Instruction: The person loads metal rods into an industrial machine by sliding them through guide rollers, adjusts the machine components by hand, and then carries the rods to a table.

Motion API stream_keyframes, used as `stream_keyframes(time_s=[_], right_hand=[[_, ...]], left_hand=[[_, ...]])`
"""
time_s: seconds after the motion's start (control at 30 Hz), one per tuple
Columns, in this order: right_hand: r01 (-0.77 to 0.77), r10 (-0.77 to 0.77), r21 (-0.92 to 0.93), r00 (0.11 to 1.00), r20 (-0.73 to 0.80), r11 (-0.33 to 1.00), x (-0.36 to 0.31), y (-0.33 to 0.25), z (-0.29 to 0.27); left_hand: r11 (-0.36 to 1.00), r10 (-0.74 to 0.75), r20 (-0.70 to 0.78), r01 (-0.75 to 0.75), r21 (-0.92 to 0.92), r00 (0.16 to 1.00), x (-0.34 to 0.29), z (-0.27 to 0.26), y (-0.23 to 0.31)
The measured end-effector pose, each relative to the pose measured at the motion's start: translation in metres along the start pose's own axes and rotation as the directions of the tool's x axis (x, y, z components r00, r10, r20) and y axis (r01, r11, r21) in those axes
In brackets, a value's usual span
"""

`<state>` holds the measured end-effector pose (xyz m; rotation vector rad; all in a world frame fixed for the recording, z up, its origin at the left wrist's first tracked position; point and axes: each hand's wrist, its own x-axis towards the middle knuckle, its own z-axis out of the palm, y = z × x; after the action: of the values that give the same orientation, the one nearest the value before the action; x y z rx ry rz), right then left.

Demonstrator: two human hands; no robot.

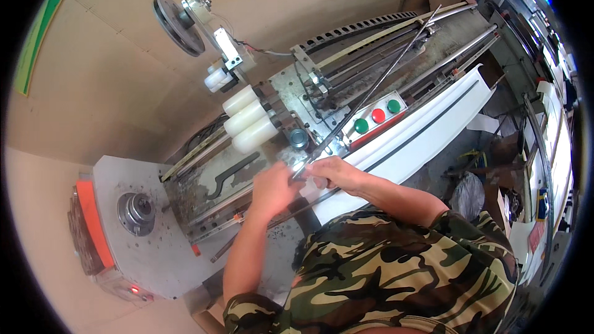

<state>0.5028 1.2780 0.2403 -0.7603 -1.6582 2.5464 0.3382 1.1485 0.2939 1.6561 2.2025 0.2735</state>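
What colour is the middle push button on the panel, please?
The middle button is red in the head view.

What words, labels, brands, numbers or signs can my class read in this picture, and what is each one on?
None can be read.
Push-button panel: no legible lettering.
Grey-white machine housing at left: no legible lettering.
Things along the far right edge: too small and blurred to tell whether any carry print.

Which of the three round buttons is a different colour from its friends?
The middle one, the red button. The other two are green: the lower-left green button and the upper-right green button.
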Motion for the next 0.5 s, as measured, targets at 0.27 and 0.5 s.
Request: stream_keyframes(time_s=[0.27,0.5], right_hand=[[-0.018,0.018,-0.013,1.0,-0.018,1.0,-0.001,0.004,-0.004],[0.003,-0.002,-0.159,1.0,0.003,0.987,0.003,-0.003,-0.003]], left_hand=[[0.725,-0.129,0.412,0.369,-0.581,0.902,-0.006,-0.011,-0.014],[0.976,-0.146,0.072,0.132,0.171,0.987,-0.005,-0.004,0.013]])
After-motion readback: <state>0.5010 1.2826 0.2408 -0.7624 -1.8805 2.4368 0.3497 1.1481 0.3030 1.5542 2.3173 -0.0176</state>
